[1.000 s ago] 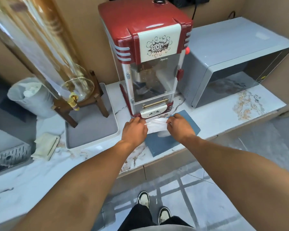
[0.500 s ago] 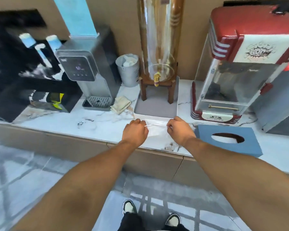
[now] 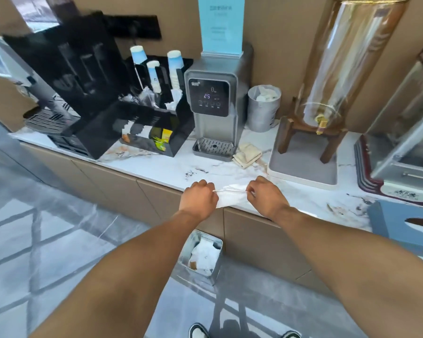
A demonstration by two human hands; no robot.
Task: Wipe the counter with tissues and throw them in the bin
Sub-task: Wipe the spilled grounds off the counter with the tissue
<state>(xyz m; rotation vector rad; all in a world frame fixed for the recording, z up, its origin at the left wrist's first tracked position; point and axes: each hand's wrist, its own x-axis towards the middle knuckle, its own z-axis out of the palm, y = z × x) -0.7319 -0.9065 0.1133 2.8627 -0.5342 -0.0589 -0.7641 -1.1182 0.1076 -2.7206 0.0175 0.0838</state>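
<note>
A white tissue (image 3: 231, 196) is stretched between my two hands just above the front edge of the marbled white counter (image 3: 171, 167). My left hand (image 3: 198, 200) pinches its left end, my right hand (image 3: 266, 198) pinches its right end. Dark specks and stains mark the counter just beyond the tissue. On the floor below, against the cabinet, stands a square metal bin (image 3: 200, 256) with used tissues inside. A blue tissue box (image 3: 405, 225) sits at the counter's right edge.
Along the counter from left: a black coffee machine (image 3: 66, 76), a black organiser with paper cups (image 3: 154, 123), a grey water dispenser (image 3: 214, 106), a folded cloth (image 3: 247, 154), a small grey counter-top bin (image 3: 264, 108), a glass drink dispenser on a grey tray (image 3: 303, 164), a red popcorn machine (image 3: 401, 152).
My view and both hands have shifted left along the counter, away from the tissue box and popcorn machine. The tissue stays held between both hands. The floor bin has come into view.
</note>
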